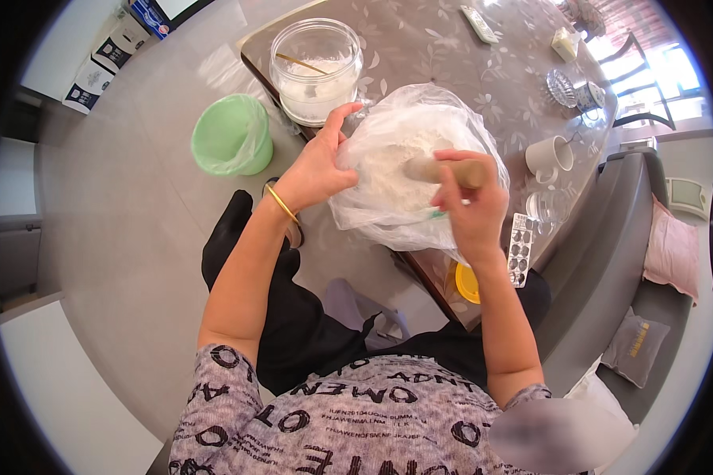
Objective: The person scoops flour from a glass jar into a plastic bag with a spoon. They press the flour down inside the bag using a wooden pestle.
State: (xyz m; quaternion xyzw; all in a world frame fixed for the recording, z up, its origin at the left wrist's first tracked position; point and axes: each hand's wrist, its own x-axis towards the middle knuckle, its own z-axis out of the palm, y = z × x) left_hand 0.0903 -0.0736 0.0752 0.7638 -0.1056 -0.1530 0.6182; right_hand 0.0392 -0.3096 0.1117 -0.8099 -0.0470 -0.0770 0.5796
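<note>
A clear plastic bag lies opened out on the table corner, with white powder that looks like flour inside. My left hand, a gold bangle at its wrist, holds the bag's left edge between thumb and fingers. In my right hand is a short, thick wooden stick, perhaps a rolling pin. It is tilted, and its far end rests in or on the powder, slightly blurred. Whether a bowl sits under the bag is hidden. Just beyond my left hand stands a glass jar of white powder with a thin stick across it.
A green bin with a liner stands on the floor at left. Along the table's right are a white mug, a drinking glass, a blister pack and a yellow lid. A remote control lies farther back. A grey sofa flanks the table.
</note>
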